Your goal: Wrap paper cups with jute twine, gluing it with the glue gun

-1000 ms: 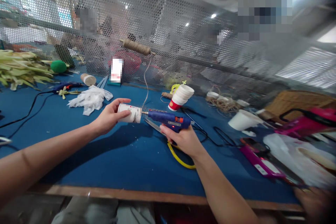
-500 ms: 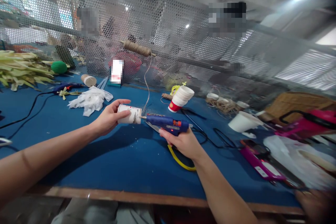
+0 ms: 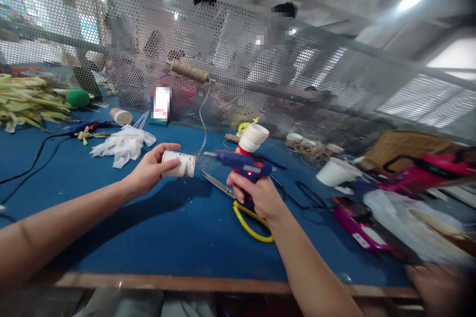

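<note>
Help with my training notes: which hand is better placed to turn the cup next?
Probably the left hand: it holds the cup around its side. The right hand is occupied with the glue gun, its tip apart from the cup.

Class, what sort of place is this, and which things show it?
Probably a craft workshop: the right hand holds a glue gun, scissors lie on the blue worktop, with a spool of twine beyond.
</note>
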A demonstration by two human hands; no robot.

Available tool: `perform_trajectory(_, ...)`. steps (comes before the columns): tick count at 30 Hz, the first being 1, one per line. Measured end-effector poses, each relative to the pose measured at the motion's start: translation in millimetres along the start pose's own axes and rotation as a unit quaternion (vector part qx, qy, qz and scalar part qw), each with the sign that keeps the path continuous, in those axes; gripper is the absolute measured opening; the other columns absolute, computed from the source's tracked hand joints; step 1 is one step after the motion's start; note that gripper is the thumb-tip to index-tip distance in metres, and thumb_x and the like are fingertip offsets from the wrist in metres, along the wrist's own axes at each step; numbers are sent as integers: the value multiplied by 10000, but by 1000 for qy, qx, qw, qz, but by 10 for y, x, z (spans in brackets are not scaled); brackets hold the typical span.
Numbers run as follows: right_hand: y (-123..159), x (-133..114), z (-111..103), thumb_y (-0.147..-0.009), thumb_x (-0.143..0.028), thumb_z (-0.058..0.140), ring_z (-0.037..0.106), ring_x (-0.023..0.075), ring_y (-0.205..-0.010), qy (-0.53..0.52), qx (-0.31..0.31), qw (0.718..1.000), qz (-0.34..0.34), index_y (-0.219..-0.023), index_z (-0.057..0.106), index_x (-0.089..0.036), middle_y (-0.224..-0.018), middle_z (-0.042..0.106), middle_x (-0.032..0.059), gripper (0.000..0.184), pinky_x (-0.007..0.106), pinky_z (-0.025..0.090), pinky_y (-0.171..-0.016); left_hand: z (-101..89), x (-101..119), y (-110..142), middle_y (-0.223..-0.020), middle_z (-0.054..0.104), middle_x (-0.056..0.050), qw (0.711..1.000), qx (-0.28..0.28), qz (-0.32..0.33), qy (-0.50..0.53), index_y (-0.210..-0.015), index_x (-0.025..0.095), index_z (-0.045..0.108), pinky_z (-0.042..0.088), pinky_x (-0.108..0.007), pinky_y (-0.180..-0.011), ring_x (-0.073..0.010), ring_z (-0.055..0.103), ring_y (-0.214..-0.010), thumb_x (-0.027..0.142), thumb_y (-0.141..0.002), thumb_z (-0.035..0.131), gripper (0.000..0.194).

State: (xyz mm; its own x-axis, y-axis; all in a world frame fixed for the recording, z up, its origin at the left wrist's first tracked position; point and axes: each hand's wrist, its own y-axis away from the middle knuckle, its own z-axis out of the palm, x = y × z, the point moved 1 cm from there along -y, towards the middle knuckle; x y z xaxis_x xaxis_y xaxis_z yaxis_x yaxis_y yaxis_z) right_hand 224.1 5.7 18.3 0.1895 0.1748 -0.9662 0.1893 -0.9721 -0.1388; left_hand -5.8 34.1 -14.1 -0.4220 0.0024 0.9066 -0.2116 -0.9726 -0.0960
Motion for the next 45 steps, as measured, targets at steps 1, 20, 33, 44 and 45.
perform_trajectory(1, -51, 22, -47, -709, -332, 599, 374, 55, -349, -60, 35, 998, 3, -636, 570, -147, -386, 437, -53, 201, 200, 310, -367, 0, 2, 2, -793, 611, -11, 1000, 2, -1, -1, -1021, 156, 504, 462, -210, -589, -97, 579, -645, 160, -646, 668, 409)
perform_trajectory(20, 20, 76, 58, -745, -296, 591, 405, 49, -389, -8, -70, 997, -10, -746, 562, -141, -518, 512, -33, 157, 205, 336, -373, 24, 20, 9, -803, 610, -6, 1000, -7, 11, -15, -1019, 158, 495, 463, -194, -592, -87, 576, -653, 139, -662, 649, 390)
perform_trajectory(33, 29, 69, 36, -742, -325, 584, 431, 59, -392, 85, -95, 992, -13, -737, 557, -143, -572, 570, 6, 184, 220, 380, -395, 23, 27, 16, -806, 618, -11, 1000, -11, 12, -8, -1020, 158, 496, 470, -204, -606, -96, 585, -659, 143, -657, 654, 397)
perform_trajectory(44, 34, 70, 13, -732, -299, 605, 416, 53, -389, 71, -121, 990, 21, -738, 611, -131, -544, 567, 3, 168, 204, 363, -388, 10, 19, 5, -804, 623, -10, 1000, -8, 12, -5, -1012, 163, 496, 467, -205, -610, -92, 585, -655, 149, -659, 652, 386)
perform_trajectory(45, 28, 63, 2, -726, -298, 612, 399, 51, -383, 42, -119, 991, 32, -739, 615, -128, -522, 550, -6, 171, 199, 346, -373, 6, 16, 0, -802, 622, -9, 1000, -6, 12, -6, -1012, 164, 497, 465, -204, -607, -91, 583, -652, 150, -657, 655, 389)
